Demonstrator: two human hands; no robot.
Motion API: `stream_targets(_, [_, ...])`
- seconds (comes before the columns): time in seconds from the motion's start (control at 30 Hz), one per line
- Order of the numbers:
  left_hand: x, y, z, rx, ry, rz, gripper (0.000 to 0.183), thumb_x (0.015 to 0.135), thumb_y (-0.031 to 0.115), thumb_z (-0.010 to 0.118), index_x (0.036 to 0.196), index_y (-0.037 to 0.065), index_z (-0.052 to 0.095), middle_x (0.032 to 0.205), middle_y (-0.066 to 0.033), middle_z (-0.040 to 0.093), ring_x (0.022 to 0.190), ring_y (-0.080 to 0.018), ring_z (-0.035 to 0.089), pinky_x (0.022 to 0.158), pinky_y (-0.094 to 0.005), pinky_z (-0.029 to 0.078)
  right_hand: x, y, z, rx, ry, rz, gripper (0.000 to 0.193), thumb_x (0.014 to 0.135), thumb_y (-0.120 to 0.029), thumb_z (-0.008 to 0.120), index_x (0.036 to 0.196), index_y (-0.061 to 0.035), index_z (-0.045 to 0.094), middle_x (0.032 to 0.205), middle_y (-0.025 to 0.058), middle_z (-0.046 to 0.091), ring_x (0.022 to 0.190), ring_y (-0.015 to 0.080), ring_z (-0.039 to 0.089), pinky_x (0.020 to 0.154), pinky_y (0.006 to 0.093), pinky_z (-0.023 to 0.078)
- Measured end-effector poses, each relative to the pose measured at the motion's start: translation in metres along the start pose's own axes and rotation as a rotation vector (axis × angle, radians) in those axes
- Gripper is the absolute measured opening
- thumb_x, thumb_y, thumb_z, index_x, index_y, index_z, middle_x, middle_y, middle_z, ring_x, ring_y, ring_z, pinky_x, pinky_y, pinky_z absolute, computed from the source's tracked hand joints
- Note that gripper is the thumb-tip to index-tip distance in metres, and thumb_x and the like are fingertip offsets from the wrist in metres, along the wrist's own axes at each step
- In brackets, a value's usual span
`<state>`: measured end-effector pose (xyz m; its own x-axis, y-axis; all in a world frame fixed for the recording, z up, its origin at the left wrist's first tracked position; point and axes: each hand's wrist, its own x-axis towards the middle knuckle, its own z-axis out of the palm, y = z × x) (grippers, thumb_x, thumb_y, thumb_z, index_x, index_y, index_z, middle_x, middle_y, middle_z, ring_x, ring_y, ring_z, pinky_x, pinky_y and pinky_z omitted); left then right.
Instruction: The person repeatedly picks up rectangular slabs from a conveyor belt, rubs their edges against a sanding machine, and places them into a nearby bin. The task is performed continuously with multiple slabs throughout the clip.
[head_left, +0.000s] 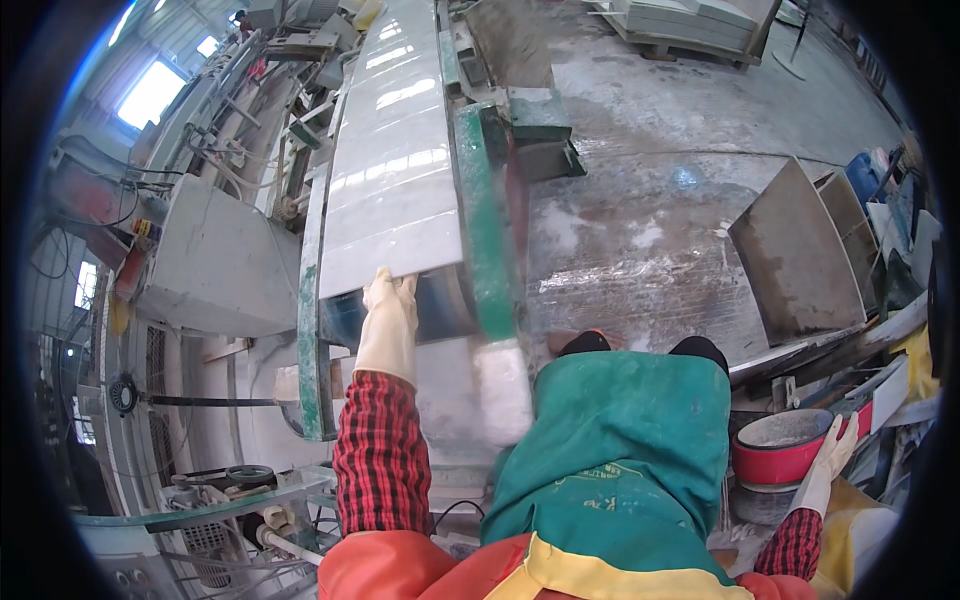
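My left hand (pixel 391 315), in a cream rubber glove, reaches forward to the near edge of a glossy white slab (pixel 385 240). Its fingers curl over that edge. The slab lies at the near end of a long row of similar pale slabs (pixel 400 90) on a conveyor, whose dark blue belt (pixel 440 300) shows just beyond the hand. Off to the right, my gloved right hand (pixel 828 462) is beside a red basin (pixel 765 462) with greyish contents. Its fingers are stretched out near the basin's rim, and I see nothing held in them.
Green rails (pixel 487 230) run along the conveyor. Brown boards (pixel 800 250) lean at the right above a wet, stained floor (pixel 640 240). A pallet of pale slabs (pixel 690 25) stands far off. Machinery and a grey box-shaped housing (pixel 220 260) fill the left. My green apron (pixel 620 440) hangs in front.
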<state>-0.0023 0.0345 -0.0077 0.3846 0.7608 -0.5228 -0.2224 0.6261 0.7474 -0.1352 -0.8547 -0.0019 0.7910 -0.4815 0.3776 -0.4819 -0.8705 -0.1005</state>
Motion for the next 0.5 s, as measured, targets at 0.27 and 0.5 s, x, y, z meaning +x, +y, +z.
stream_targets(0.27, [-0.034, 0.021, -0.005, 0.326, -0.101, 0.028, 0.034, 0.097, 0.02, 0.057, 0.122, -0.003, 0.051, 0.115, -0.0183, 0.063, 0.094, -0.028, 0.068, 0.073, -0.0296, 0.063, -0.004, 0.006, 0.008, 0.017, 0.02, -0.022, 0.051, 0.098, -0.035, 0.053, 0.139, -0.0042, 0.048, 0.14, 0.0191, 0.05, 0.129, 0.0347, 0.046, 0.11, 0.0411, 0.034])
stream_targets(0.5, [-0.021, 0.044, -0.011, 0.764, -0.043, -0.066, 0.031, 0.091, 0.03, 0.068, 0.093, 0.0, 0.058, 0.08, -0.0058, 0.058, 0.06, -0.0165, 0.059, 0.058, -0.0237, 0.059, -0.011, -0.006, 0.004, 0.013, 0.033, -0.043, 0.051, 0.098, -0.035, 0.053, 0.138, -0.0038, 0.049, 0.139, 0.0203, 0.051, 0.129, 0.0355, 0.045, 0.111, 0.0421, 0.033])
